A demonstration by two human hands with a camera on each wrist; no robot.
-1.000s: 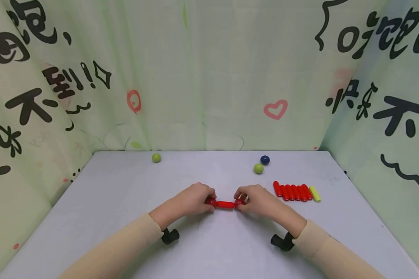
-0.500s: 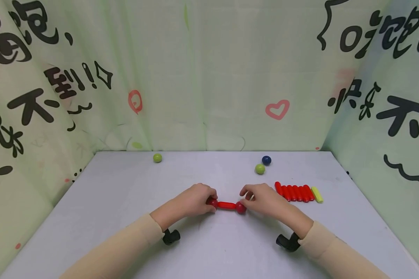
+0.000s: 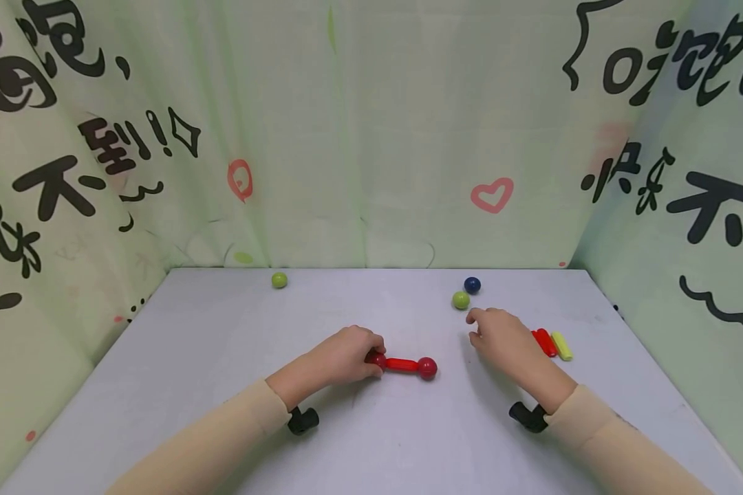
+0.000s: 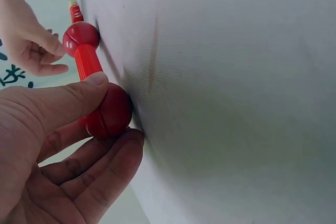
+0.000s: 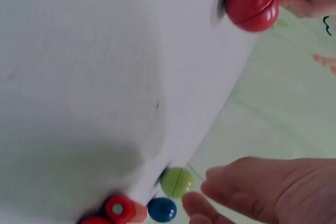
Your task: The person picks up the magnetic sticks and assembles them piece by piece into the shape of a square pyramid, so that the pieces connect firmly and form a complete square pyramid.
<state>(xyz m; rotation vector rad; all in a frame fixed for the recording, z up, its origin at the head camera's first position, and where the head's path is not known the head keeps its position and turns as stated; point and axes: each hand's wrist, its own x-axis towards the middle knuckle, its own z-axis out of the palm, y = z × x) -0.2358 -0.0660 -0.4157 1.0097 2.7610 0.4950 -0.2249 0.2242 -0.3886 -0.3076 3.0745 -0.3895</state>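
My left hand [image 3: 347, 354] pinches a glossy red ball [image 4: 116, 109] between thumb and fingers. A short red rod [image 3: 402, 365] runs from that ball to a second red ball [image 3: 427, 368], forming a dumbbell shape on the table. My right hand [image 3: 508, 340] holds nothing; its fingers are loosely bent. It hovers over the row of red rods [image 3: 545, 342], hiding most of them in the head view. Just beyond its fingertips are a green ball [image 3: 461, 300] and a dark blue ball [image 3: 472, 285]. One red rod end [image 5: 118, 209] in the right wrist view has a grey dot.
A yellow rod [image 3: 561, 346] lies at the right end of the row. Another green ball [image 3: 279, 280] sits near the back edge of the white table [image 3: 223, 323]. A printed pale green curtain [image 3: 402, 137] encloses the back and sides.
My right hand has let go of the right-hand red ball and moved right and back toward the red rods. My left hand keeps its place on the other ball.
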